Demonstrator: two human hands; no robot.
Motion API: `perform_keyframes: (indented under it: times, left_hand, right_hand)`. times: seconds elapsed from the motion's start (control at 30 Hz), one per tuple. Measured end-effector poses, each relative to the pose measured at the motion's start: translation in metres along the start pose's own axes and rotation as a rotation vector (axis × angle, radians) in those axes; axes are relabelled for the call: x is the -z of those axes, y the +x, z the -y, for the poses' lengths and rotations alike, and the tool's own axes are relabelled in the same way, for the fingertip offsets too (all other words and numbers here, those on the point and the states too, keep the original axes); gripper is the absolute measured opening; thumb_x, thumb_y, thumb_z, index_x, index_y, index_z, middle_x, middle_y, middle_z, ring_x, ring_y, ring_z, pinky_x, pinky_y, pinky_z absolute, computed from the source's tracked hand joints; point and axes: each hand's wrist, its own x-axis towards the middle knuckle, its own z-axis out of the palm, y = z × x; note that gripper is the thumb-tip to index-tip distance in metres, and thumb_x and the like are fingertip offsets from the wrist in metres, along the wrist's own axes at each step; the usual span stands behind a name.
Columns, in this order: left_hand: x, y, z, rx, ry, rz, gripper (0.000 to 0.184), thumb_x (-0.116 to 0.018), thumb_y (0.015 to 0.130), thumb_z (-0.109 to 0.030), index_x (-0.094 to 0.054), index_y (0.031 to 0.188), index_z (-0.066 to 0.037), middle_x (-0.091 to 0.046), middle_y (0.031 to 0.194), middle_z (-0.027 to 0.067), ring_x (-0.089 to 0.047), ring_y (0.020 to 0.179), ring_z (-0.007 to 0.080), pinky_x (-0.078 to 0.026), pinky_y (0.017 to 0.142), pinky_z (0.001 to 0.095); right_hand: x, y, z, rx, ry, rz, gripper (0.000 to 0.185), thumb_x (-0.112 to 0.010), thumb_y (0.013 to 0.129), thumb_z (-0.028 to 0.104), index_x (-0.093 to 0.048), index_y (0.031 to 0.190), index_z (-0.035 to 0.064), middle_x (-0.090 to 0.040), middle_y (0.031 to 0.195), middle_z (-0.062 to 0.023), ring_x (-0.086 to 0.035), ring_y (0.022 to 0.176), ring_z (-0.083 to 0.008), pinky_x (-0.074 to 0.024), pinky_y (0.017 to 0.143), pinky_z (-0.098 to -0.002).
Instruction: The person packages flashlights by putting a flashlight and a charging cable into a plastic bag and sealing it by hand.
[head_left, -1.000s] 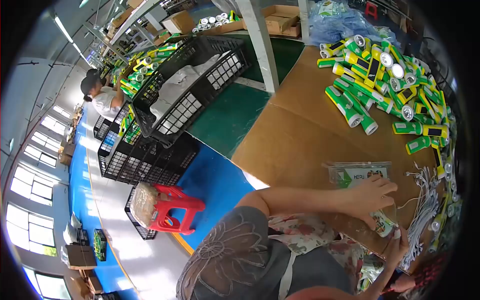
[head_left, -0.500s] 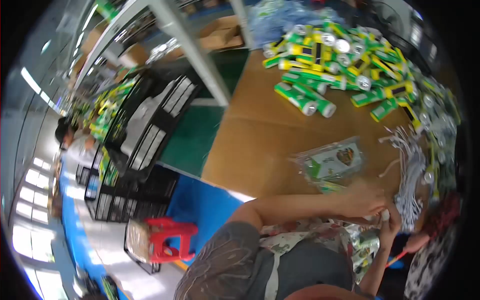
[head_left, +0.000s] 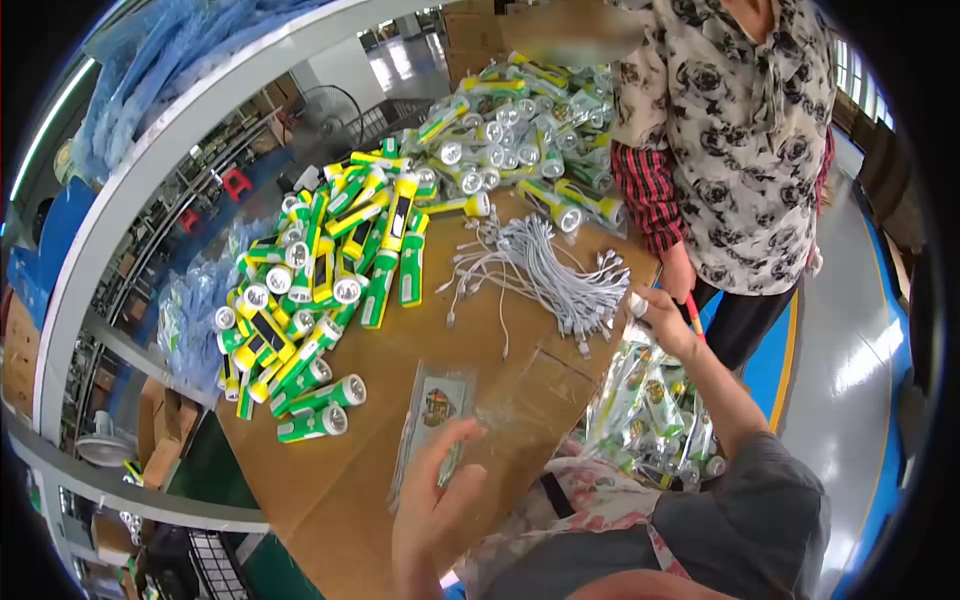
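My left hand (head_left: 437, 490) is over the brown table, its thumb and fingers apart. It is above a clear plastic bag (head_left: 438, 395) with a printed card inside; whether it touches the bag I cannot tell. A second clear bag (head_left: 550, 385) lies flat to the right. My right hand (head_left: 662, 318) is at the table's right edge with curled fingers. A small white piece (head_left: 638, 304) shows at its fingertips, too small to name. Beside that hand lies a bundle of white cables (head_left: 560, 275) with small plugs.
Green and yellow flashlights (head_left: 300, 290) are heaped on the brown table top (head_left: 330, 490). Bagged flashlights (head_left: 510, 130) fill the far side, and more bagged ones (head_left: 650, 410) sit below the right edge. A co-worker (head_left: 735, 150) stands at right. A metal frame (head_left: 100, 240) borders the left.
My view has swung to the right. My hands, close together before, are now apart: the left over the bag, the right near the cables.
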Motion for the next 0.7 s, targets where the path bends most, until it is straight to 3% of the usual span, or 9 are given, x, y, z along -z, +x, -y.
perform_keyframes:
  times: [0.13,0.17,0.2,0.3,0.33,0.47,0.57,0.63,0.7]
  left_hand:
    - [0.007,0.021,-0.042,-0.411,-0.248,-0.013,0.058,-0.060,0.085,-0.038,-0.050,0.129,-0.001,-0.060,0.121,0.0164,-0.056,0.112,0.0273,-0.042,0.095,0.0385]
    - [0.010,0.029,-0.051,-0.529,-0.290,-0.039,0.060,-0.060,0.085,-0.040,-0.049,0.130,-0.001,-0.060,0.121,0.0162,-0.056,0.111,0.0267,-0.042,0.095,0.0388]
    - [0.013,0.035,-0.059,-0.586,-0.249,-0.065,0.054,-0.061,0.086,-0.035,-0.052,0.127,-0.002,-0.061,0.118,0.0165,-0.058,0.108,0.0275,-0.044,0.091,0.0383]
    - [0.022,0.040,-0.056,-0.354,0.283,-0.105,0.045,-0.057,0.091,-0.032,-0.054,0.118,0.004,-0.063,0.108,0.0171,-0.059,0.104,0.0280,-0.043,0.091,0.0379]
    - [0.019,0.042,-0.032,-0.238,0.376,-0.121,0.041,-0.064,0.086,-0.023,-0.055,0.117,0.002,-0.062,0.105,0.0173,-0.059,0.103,0.0313,-0.044,0.087,0.0391]
    - [0.011,-0.002,0.084,0.162,1.018,-0.181,0.040,-0.066,0.084,-0.025,-0.056,0.112,0.001,-0.057,0.109,0.0182,-0.054,0.103,0.0381,-0.044,0.084,0.0474]
    - [0.014,-0.039,0.136,0.171,1.012,-0.263,0.032,-0.065,0.084,-0.022,-0.057,0.107,-0.001,-0.056,0.111,0.0184,-0.053,0.102,0.0390,-0.043,0.081,0.0486]
    - [0.015,-0.049,0.151,0.049,0.976,-0.359,0.026,-0.064,0.085,-0.020,-0.058,0.102,-0.002,-0.060,0.105,0.0179,-0.057,0.095,0.0383,-0.045,0.076,0.0481]
    - [0.019,-0.055,0.181,-0.029,1.005,-0.358,0.030,-0.060,0.087,-0.019,-0.058,0.113,-0.005,-0.061,0.101,0.0180,-0.057,0.095,0.0345,-0.046,0.080,0.0451]
  right_hand:
    - [0.047,-0.032,-0.008,-0.369,-0.422,0.087,0.019,-0.052,0.092,0.015,-0.059,0.086,-0.0021,-0.061,0.074,-0.0007,-0.057,0.067,-0.0073,-0.0448,0.061,-0.0249]
    - [0.062,-0.038,-0.013,-0.368,-0.712,0.226,0.021,-0.048,0.089,0.012,-0.061,0.097,-0.0029,-0.063,0.077,-0.0036,-0.059,0.071,-0.0102,-0.0465,0.065,-0.0268]
    - [0.061,-0.049,-0.013,-0.386,-0.715,0.199,0.022,-0.050,0.090,0.017,-0.061,0.085,-0.0005,-0.060,0.072,-0.0029,-0.055,0.072,-0.0112,-0.0418,0.063,-0.0302]
    - [0.076,-0.083,-0.046,-0.490,-1.329,0.169,0.027,-0.048,0.080,0.012,-0.064,0.099,0.0010,-0.065,0.087,-0.0166,-0.063,0.089,-0.0326,-0.0489,0.080,-0.0415]
    - [0.085,-0.094,-0.066,-0.498,-1.351,0.114,0.027,-0.049,0.079,0.010,-0.064,0.100,0.0020,-0.065,0.092,-0.0167,-0.062,0.093,-0.0318,-0.0484,0.082,-0.0413]
    - [0.108,-0.123,-0.123,-0.102,-1.459,-0.150,0.027,-0.053,0.077,0.006,-0.065,0.102,0.0042,-0.065,0.102,-0.0146,-0.062,0.099,-0.0298,-0.0485,0.086,-0.0408]
    - [0.119,-0.107,-0.131,-0.064,-1.439,-0.321,0.027,-0.054,0.077,0.005,-0.065,0.102,0.0038,-0.066,0.099,-0.0130,-0.062,0.099,-0.0312,-0.0484,0.086,-0.0412]
    - [0.108,-0.091,-0.102,-0.176,-1.496,-0.179,0.023,-0.054,0.079,0.009,-0.067,0.096,0.0060,-0.067,0.096,-0.0129,-0.064,0.089,-0.0321,-0.0507,0.079,-0.0439]
    - [0.082,-0.073,-0.058,-0.212,-1.608,-0.092,0.020,-0.053,0.080,0.012,-0.068,0.093,0.0087,-0.068,0.087,-0.0135,-0.066,0.080,-0.0325,-0.0519,0.071,-0.0442]
